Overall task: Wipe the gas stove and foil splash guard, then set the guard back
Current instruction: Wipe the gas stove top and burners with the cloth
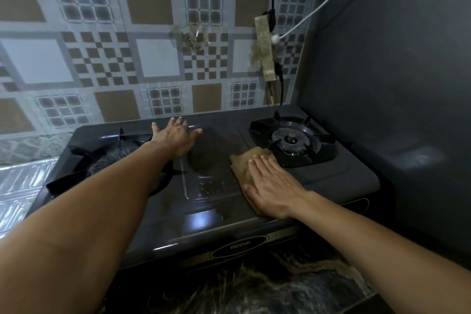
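A two-burner gas stove [214,206] is seen from above, set against a patterned tile wall [102,46]. A tan cloth [243,163] is pressed flat on the stove top, between the central panel and the right burner [291,139], under the right hand [272,186]; the fingers are extended and held together, palm down on the cloth, not closed around it. The left hand [178,137] is laid open on the far centre of the stove top, fingers spread, nothing held; it appears to brace the appliance. The left burner [112,158] is partly hidden by the left forearm.

The foil splash guard [20,186] is judged to be the crinkled silver sheet lying at the left edge of the view, beside the stove; it is not yet set back.

Wiping of the stove top appears to be in hand. Several risks are judged from here: the cloth could be snagged on the prongs of the right burner's pan support if swept further right; the light stove could be shifted on the counter if the bracing hand is lifted; the thin foil could be creased or torn when wiped hard.
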Demonstrator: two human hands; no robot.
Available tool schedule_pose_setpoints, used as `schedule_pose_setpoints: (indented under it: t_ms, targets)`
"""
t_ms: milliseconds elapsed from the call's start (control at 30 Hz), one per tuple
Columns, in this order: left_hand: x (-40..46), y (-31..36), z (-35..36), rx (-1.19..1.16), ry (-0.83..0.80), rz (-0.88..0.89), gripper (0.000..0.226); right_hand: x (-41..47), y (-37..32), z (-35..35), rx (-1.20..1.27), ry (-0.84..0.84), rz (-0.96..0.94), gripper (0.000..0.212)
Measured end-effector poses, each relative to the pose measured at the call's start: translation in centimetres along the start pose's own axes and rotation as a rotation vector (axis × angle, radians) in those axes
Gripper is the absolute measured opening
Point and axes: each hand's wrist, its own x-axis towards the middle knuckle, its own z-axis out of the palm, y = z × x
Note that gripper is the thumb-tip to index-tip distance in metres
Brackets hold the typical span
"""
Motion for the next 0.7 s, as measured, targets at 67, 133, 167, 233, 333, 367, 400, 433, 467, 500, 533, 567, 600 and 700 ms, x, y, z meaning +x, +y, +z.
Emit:
schedule_pose_setpoints:
  t_ms: [67,133,167,233,333,367,400,433,467,500,533,567,600,700]
  targets:
    - [-0.4,-1.0,0.0,0.003,0.009,-0.028,0.070,1.5,-0.7,-0.2,0.044,-0.023,0.011,0.071]
    - [-0.8,-2.0,0.1,-0.001,0.012,-0.059,0.071,3.2,-1.2,-0.4,0.108,-0.032,0.029,0.070]
    - [-1.0,-2.6,0.2,-0.004,0.009,-0.072,0.071,4.0,-1.5,-0.4,0.132,-0.029,0.038,0.070]
    - [-1.3,-3.5,0.6,-0.015,0.005,-0.090,0.073,5.6,-1.8,-0.5,0.147,-0.010,0.055,0.070]
    - [-1.7,-4.6,1.3,-0.079,0.020,-0.103,0.072,8.0,-1.7,-0.7,0.165,0.000,0.076,0.071]
    - [-1.8,-4.8,1.5,-0.110,0.034,-0.104,0.070,8.8,-1.6,-0.7,0.173,-0.001,0.084,0.072]
    - [-1.9,-5.0,1.7,-0.140,0.049,-0.103,0.069,9.6,-1.5,-0.7,0.181,0.001,0.094,0.074]
    - [-2.0,-5.0,1.9,-0.163,0.062,-0.102,0.068,10.4,-1.3,-0.8,0.193,0.006,0.105,0.076]
    - [-2.1,-5.1,2.0,-0.175,0.073,-0.104,0.067,11.3,-1.2,-0.8,0.203,0.011,0.111,0.078]
    - [-2.1,-5.1,2.1,-0.178,0.081,-0.106,0.066,12.2,-1.0,-0.9,0.209,0.014,0.115,0.079]
    - [-2.2,-5.2,2.2,-0.179,0.091,-0.106,0.065,13.2,-0.8,-1.0,0.210,0.015,0.119,0.079]
    - [-2.2,-5.3,2.4,-0.184,0.099,-0.104,0.064,14.3,-0.5,-1.1,0.208,0.016,0.125,0.079]
    - [-2.3,-5.3,2.5,-0.195,0.104,-0.097,0.062,15.3,-0.3,-1.2,0.203,0.017,0.137,0.079]
    - [-2.3,-5.5,2.8,-0.229,0.129,-0.076,0.058,18.5,-0.1,-1.6,0.179,0.012,0.143,0.074]
